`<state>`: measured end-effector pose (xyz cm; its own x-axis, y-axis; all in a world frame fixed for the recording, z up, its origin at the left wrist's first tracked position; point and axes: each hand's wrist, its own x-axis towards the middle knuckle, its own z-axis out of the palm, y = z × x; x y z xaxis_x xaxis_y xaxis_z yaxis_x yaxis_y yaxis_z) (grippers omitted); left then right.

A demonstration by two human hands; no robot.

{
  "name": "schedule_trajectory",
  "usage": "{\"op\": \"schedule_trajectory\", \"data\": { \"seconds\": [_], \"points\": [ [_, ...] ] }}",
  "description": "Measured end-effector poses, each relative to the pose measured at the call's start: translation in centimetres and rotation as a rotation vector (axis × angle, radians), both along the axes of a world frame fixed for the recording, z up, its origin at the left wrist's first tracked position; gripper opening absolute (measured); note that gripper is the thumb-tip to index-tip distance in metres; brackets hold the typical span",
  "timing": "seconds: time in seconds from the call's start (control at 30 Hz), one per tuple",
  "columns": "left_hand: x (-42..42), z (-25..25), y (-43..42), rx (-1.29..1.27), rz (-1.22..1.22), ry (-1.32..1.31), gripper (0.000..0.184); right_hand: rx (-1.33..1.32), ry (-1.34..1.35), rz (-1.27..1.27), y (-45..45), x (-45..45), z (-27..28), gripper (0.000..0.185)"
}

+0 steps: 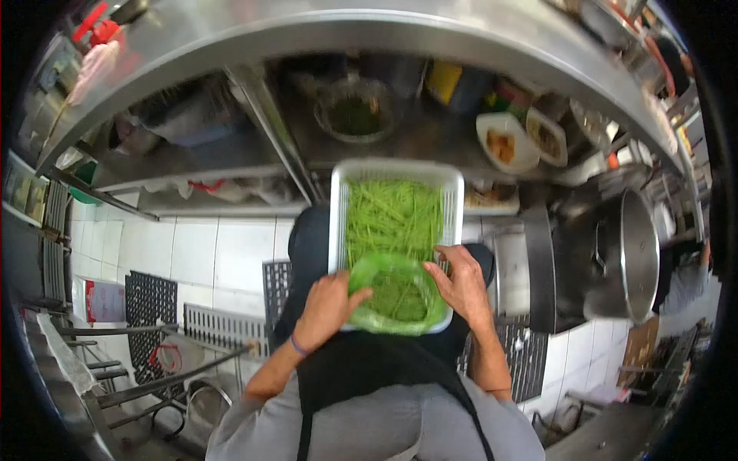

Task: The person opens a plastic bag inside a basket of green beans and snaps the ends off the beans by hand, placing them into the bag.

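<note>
A white basket (336, 223) on my lap is filled with thin green stalks (396, 215), perhaps beans. Over its near end lies a translucent green bag (369, 319), its mouth spread wide, with small green pieces (400, 298) inside. My left hand (327, 307) is closed on the bag's left rim, the thumb over the edge. On the other side, my right hand (459, 280) grips the right rim between thumb and fingers, beside the basket's right wall.
A steel counter (361, 23) arches ahead, with a bowl of greens (355, 111) and white dishes (503, 146) on the shelf below. Large steel pots (623, 257) stand at right. Black mats (150, 315) and a drain grate (223, 326) lie on the tiled floor.
</note>
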<state>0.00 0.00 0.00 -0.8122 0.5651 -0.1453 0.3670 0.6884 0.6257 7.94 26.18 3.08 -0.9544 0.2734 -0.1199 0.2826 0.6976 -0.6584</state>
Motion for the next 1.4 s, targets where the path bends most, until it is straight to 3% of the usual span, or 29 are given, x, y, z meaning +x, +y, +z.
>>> {"op": "schedule_trajectory", "data": {
  "seconds": [0.07, 0.1, 0.17, 0.23, 0.3, 0.33, 0.43, 0.47, 0.57, 0.6, 0.7, 0.73, 0.83, 0.87, 1.0, 1.1, 1.17, 1.33, 1.4],
  "points": [
    [1.0, 1.9, 0.0, -0.023, -0.033, 0.012, 0.029, 0.209, 0.042, 0.034, -1.9, 3.8, 2.9, 0.051],
    [-2.1, -1.3, -1.4, -0.002, 0.020, 0.035, 0.026, 0.149, 0.123, 0.003, -3.7, 1.9, -3.4, 0.050],
    [-1.2, -1.8, -0.4, 0.206, 0.132, -0.117, 0.019, 0.198, 0.087, -0.035, -3.6, 4.3, -4.3, 0.047],
    [-1.1, -2.3, 0.4, 0.546, 0.222, -0.493, 0.011, 0.210, 0.163, -0.049, -2.6, 5.0, -5.1, 0.030],
    [-1.2, -2.0, 0.2, 0.956, 0.353, -0.983, 0.014, 0.147, 0.264, -0.063, -2.9, 4.9, -5.9, 0.024],
    [-1.1, -0.8, 0.2, 0.979, 0.372, -1.074, 0.017, 0.098, 0.306, -0.080, -2.7, 4.7, -5.5, 0.011],
    [-1.1, 0.1, 0.3, 1.106, 0.510, -1.271, 0.020, -0.406, 0.241, -0.284, -2.2, 4.5, -3.9, 0.005],
    [-1.3, -0.2, -0.4, 1.108, 0.393, -1.289, 0.024, -0.433, 0.267, -0.329, -1.9, 4.0, -4.0, 0.008],
    [-1.6, -2.3, 0.2, 0.909, 0.407, -1.017, 0.022, -0.265, 0.270, -0.360, -1.1, 2.1, -5.9, 0.009],
    [-1.1, -0.3, 1.1, 0.709, 0.502, -0.880, 0.022, -0.291, 0.267, -0.337, -1.5, 1.9, -5.6, 0.010],
    [-0.3, -1.4, -0.1, 0.711, 0.360, -0.766, 0.021, -0.268, 0.302, -0.322, -2.0, 1.6, -4.3, 0.011],
    [-0.4, -1.4, -0.4, 0.632, 0.336, -0.682, 0.036, -0.252, 0.171, -0.334, -1.6, 1.3, -4.2, 0.014],
    [-0.1, -0.6, -0.2, 0.283, 0.156, -0.041, 0.053, -0.052, 0.344, -0.189, -1.3, 1.2, -4.9, 0.024],
    [0.1, 0.3, -0.3, 0.214, 0.125, -0.046, 0.066, -0.087, 0.258, -0.169, -1.4, 2.0, -4.4, 0.037],
    [0.6, 2.0, 0.2, 0.217, 0.076, 0.039, 0.071, 0.088, 0.375, -0.044, -2.8, 4.1, 0.9, 0.046],
    [0.4, 1.8, 0.7, 0.208, 0.049, 0.112, 0.073, -0.041, 0.335, 0.498, -2.4, 5.8, -0.3, 0.049],
    [-0.1, 0.5, 1.0, 0.180, 0.065, 0.065, 0.070, 0.043, 0.246, 0.499, -3.0, 5.9, -0.2, 0.046],
    [-1.1, -1.8, 1.3, 0.241, 0.094, 0.094, 0.037, 0.253, 0.211, 0.542, -1.8, 4.7, -4.0, 0.032],
    [-1.9, -1.1, 1.4, 0.280, 0.090, 0.085, 0.026, 0.190, 0.382, 0.492, -1.5, 4.6, -2.3, 0.030]
  ]
}}
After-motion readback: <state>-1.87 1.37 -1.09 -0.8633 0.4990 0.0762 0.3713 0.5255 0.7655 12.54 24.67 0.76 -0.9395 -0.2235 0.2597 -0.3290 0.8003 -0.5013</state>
